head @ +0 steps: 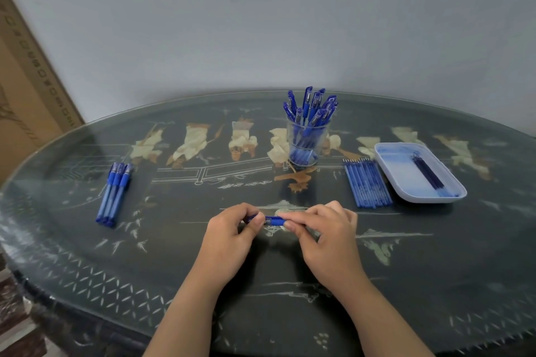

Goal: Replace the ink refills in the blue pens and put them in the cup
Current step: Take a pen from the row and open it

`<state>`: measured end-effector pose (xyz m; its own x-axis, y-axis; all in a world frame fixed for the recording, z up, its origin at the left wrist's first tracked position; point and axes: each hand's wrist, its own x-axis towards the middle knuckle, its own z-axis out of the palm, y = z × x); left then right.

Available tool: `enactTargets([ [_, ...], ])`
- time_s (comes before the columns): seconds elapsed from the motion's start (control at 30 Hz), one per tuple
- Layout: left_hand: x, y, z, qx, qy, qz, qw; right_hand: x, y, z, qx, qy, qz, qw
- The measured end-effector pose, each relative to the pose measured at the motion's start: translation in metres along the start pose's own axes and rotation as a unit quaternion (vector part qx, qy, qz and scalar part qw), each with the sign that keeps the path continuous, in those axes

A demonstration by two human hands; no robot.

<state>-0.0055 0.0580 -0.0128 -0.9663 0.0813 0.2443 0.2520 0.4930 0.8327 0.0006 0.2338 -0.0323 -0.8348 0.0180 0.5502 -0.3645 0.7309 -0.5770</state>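
While both hands pinch it, the blue pen (274, 221) lies crosswise between them, just above the table (435, 255), with only its middle showing. The left hand (232, 230) curls fingers and thumb round one end. The right hand (326, 230) curls round the other, its thumb and forefinger close to the left fingertips.

That grip suits twisting the barrel at its joint, so the step in hand looks like opening or closing this pen. Which of the two cannot be told, since no refill shows at the hands.

Straight beyond the right hand, well apart, stands the clear cup (307, 139), already crowded with pens. Far out past the left hand lie three waiting pens (114, 194), side by side. Ahead and to the right of the right hand is a row of fresh refills (367, 184), and just beyond it a tray (397, 174) holding a few dark refills (429, 174).

The next move likely calls for opposite turns of the two hands, with both halves kept in line. Then comes a reach right for a refill, or forward to the cup.
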Motion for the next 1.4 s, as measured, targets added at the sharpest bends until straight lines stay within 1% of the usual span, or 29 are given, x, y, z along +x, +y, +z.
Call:
enactTargets([
  [0.07, -0.001, 0.000, -0.001, -0.005, -0.001, -0.011, 1.000, 0.000, 0.001, -0.002, -0.003, 0.003, -0.001, 1.000],
  [0.1, 0.000, -0.002, -0.003, -0.026, 0.019, -0.029, 0.999, 0.000, 0.003, -0.004, 0.000, 0.011, 0.010, 1.000],
  [0.17, 0.001, -0.006, -0.008, -0.107, 0.080, -0.067, 0.989, 0.003, 0.008, -0.009, 0.030, 0.025, 0.053, 0.998],
  [0.2, 0.001, -0.006, -0.009, -0.117, 0.094, -0.071, 0.986, 0.004, 0.008, -0.011, 0.038, 0.027, 0.063, 0.997],
  [0.27, 0.001, -0.004, -0.007, -0.074, 0.084, -0.059, 0.992, 0.004, 0.005, -0.009, 0.019, 0.023, 0.046, 0.998],
  [0.37, 0.001, -0.004, -0.002, -0.060, 0.091, -0.050, 0.993, 0.004, 0.004, -0.007, 0.016, 0.028, 0.058, 0.998],
  [0.47, 0.004, -0.008, 0.001, 0.012, 0.086, -0.015, 0.996, 0.005, 0.007, -0.008, 0.017, 0.032, 0.060, 0.998],
  [0.6, 0.007, -0.017, 0.009, 0.129, 0.069, 0.048, 0.988, 0.005, 0.006, -0.007, 0.020, 0.015, 0.069, 0.997],
  [0.7, 0.008, -0.020, 0.012, 0.153, 0.064, 0.052, 0.985, 0.005, 0.007, -0.007, 0.019, 0.001, 0.074, 0.997],
  [0.77, 0.008, -0.017, 0.010, 0.128, 0.065, 0.057, 0.988, 0.006, 0.007, -0.005, 0.018, -0.001, 0.070, 0.997],
  [0.83, 0.007, -0.013, 0.006, 0.075, 0.060, 0.063, 0.993, 0.005, 0.007, -0.004, 0.025, 0.006, 0.067, 0.997],
  [0.97, 0.005, -0.008, 0.003, 0.004, 0.044, 0.052, 0.998, 0.004, 0.008, -0.003, 0.031, 0.001, 0.055, 0.998],
  [1.1, 0.007, -0.008, 0.005, 0.008, 0.043, 0.039, 0.998, 0.005, 0.005, -0.002, 0.029, -0.005, 0.040, 0.999],
  [1.2, 0.007, -0.006, 0.006, 0.037, 0.050, 0.063, 0.996, 0.005, 0.004, -0.003, 0.046, 0.000, 0.034, 0.998],
  [1.3, 0.006, -0.009, 0.005, 0.017, 0.035, 0.056, 0.998, 0.005, 0.004, -0.004, 0.052, 0.002, 0.034, 0.998],
  [1.4, 0.007, -0.014, 0.005, 0.012, 0.033, 0.087, 0.996, 0.005, 0.003, -0.004, 0.046, -0.004, 0.036, 0.998],
])
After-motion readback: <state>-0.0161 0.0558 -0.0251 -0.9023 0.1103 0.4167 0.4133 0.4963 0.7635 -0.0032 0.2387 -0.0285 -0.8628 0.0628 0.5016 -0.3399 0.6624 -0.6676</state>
